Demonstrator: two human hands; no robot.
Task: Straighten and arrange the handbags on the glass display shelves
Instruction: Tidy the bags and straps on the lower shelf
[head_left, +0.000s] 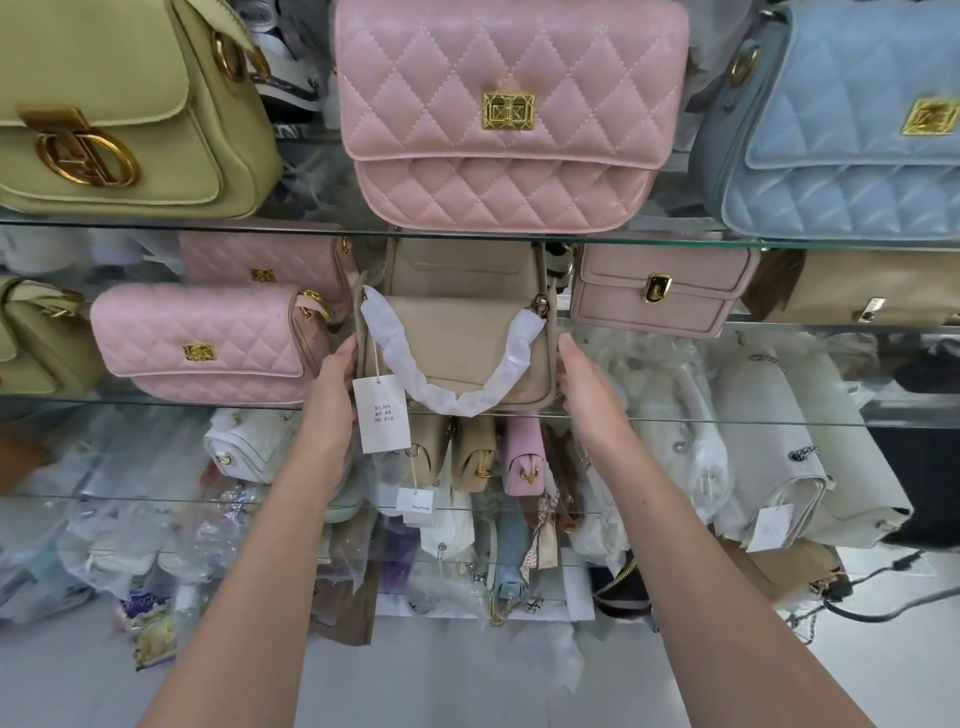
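One beige handbag (467, 343) stands at the front of the middle glass shelf (753, 421), its strap in white wrapping (441, 400), with one white tag (381, 413) hanging at its left corner. The left hand (337, 379) and right hand (584, 382) press its two sides with straight fingers. A second beige bag (462, 265) sits behind it. To the left are two quilted ones, front pink bag (208, 338) and rear pink bag (249, 260); to the right is one pale pink bag (660, 291). Three stand above: green bag (119, 78), large pink bag (509, 171), blue bag (841, 171)
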